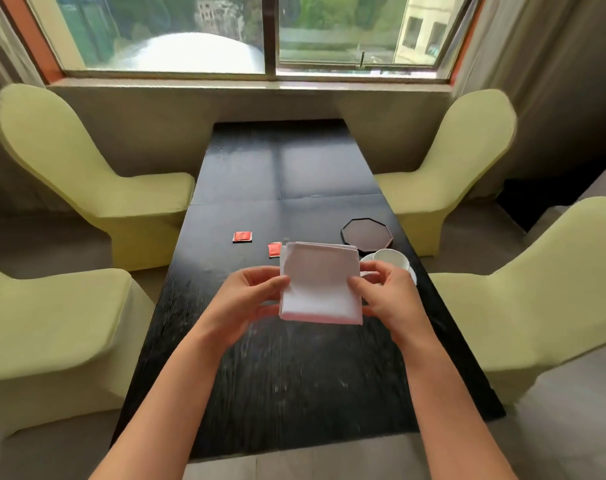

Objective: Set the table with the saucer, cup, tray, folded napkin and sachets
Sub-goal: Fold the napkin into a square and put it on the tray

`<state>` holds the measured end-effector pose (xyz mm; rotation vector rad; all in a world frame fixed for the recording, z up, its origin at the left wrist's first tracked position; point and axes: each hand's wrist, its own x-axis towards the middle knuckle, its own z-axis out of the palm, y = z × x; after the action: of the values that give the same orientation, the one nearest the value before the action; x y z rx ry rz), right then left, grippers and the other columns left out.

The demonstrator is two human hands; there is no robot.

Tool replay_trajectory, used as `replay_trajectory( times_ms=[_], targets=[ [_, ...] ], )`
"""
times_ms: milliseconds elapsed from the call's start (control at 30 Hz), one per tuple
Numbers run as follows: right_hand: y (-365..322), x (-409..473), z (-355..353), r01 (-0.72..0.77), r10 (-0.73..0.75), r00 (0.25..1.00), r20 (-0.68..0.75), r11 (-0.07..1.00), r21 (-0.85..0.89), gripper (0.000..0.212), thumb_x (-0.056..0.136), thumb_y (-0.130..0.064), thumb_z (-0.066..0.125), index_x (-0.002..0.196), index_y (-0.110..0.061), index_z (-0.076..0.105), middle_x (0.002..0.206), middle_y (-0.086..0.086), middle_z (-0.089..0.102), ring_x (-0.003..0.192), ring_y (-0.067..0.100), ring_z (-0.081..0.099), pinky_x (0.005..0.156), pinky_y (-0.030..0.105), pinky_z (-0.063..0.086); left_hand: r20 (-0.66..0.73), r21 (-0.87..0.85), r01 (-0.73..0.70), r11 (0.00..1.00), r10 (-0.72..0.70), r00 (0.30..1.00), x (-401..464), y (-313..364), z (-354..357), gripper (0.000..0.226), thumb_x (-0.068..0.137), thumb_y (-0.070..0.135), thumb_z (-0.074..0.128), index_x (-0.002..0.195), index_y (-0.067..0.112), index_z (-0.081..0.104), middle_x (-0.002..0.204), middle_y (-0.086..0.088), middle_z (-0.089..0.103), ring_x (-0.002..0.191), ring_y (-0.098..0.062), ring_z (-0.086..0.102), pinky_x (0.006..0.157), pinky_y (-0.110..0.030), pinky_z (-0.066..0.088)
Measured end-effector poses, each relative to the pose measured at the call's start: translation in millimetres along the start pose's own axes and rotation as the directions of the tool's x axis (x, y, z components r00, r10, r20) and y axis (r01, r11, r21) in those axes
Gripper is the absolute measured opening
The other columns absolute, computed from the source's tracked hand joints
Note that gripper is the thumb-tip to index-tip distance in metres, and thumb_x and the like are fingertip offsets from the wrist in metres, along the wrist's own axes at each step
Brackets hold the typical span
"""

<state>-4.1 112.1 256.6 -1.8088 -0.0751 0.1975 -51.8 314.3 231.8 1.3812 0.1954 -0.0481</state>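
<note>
Both hands hold the folded napkin (319, 282) up in the middle of the frame, above the table (294, 375). The left hand (247, 299) pinches its left edge, and the right hand (386, 296) pinches its right edge.

The napkin is soft white cloth in many layers, with a pink edge at the bottom. I think the layers could slip open if one hand lets go too soon, and then the neat square would be lost.

The cup (391, 258) and saucer (412, 273) sit just right of the napkin, close behind the right hand. They look smooth, white and hard. A bump from that hand could tip the cup or push it toward the table's right edge.

The tray (366, 233) lies just above the cup in the frame. It is dark, flat and has eight sides.

Two small red sachets (242, 236) (274, 249) lie flat, upper left of the napkin. They look light and thin, so a swinging napkin could brush them away.

The table is black wood with a rough grain.
</note>
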Motion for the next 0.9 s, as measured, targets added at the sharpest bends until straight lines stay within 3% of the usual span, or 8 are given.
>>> replay_trajectory(
  times_ms=[133, 267, 467, 633, 900],
  targets=[
    [-3.6, 15.5, -10.7, -0.03, 0.031, 0.999, 0.035, 0.999, -0.016, 0.024, 0.083, -0.005, 0.062, 0.106, -0.012, 0.062, 0.093, 0.012, 0.07, 0.086, 0.025, 0.069, 0.071, 0.045, 0.06, -0.042, 0.034, -0.041, 0.999, 0.042, 0.998, 18.9, 13.7, 11.9, 0.012, 0.087, 0.008, 0.06, 0.089, 0.012, 0.071, 0.074, 0.003, 0.075, 0.066, -0.008, 0.069, 0.057, -0.019, 0.056],
    [-11.9, 33.8, -18.1, -0.048, 0.043, 0.997, 0.065, 0.996, 0.077, 0.033, 0.081, -0.001, 0.064, 0.111, -0.014, 0.057, 0.095, 0.008, 0.068, 0.083, 0.016, 0.069, 0.061, 0.028, 0.06, -0.062, 0.031, -0.057, 0.998, 0.059, 0.996, 45.9, 25.2, 15.8, 0.012, 0.087, 0.009, 0.061, 0.085, 0.015, 0.071, 0.071, 0.004, 0.075, 0.065, -0.008, 0.069, 0.056, -0.019, 0.056],
    [-13.8, 60.1, -27.5, -0.096, 0.097, 0.995, -0.022, 0.994, 0.043, 0.037, 0.081, -0.001, 0.062, 0.115, -0.014, 0.056, 0.1, 0.011, 0.067, 0.096, 0.023, 0.066, 0.069, 0.035, 0.061, -0.03, -0.019, -0.045, 0.999, 0.044, 0.999, 85.3, 27.9, 27.5, 0.013, 0.087, 0.006, 0.059, 0.084, 0.013, 0.07, 0.068, 0.003, 0.074, 0.06, -0.006, 0.066, 0.054, -0.017, 0.054],
    [-3.3, 82.5, -44.4, -0.102, 0.104, 0.991, -0.08, 0.994, 0.033, 0.031, 0.082, -0.002, 0.06, 0.107, -0.02, 0.059, 0.09, 0.0, 0.066, 0.087, 0.015, 0.065, 0.055, 0.024, 0.055, -0.01, -0.029, 0.003, 1.0, -0.004, 1.0, 113.5, 17.3, 45.0, 0.013, 0.088, 0.004, 0.058, 0.088, 0.011, 0.07, 0.072, 0.001, 0.073, 0.061, -0.006, 0.066, 0.051, -0.017, 0.053],
    [42.1, 158.8, -82.9, -0.153, 0.149, 0.984, -0.097, 0.988, -0.025, 0.038, 0.082, -0.009, 0.062, 0.112, -0.028, 0.048, 0.093, -0.002, 0.062, 0.086, 0.012, 0.062, 0.056, 0.023, 0.052, -0.121, 0.009, 0.063, 0.998, -0.061, 0.991, 181.4, -14.6, 88.9, 0.013, 0.089, 0.002, 0.057, 0.091, 0.007, 0.069, 0.091, -0.016, 0.071, 0.08, -0.024, 0.063, 0.057, -0.021, 0.057]
  ],
)
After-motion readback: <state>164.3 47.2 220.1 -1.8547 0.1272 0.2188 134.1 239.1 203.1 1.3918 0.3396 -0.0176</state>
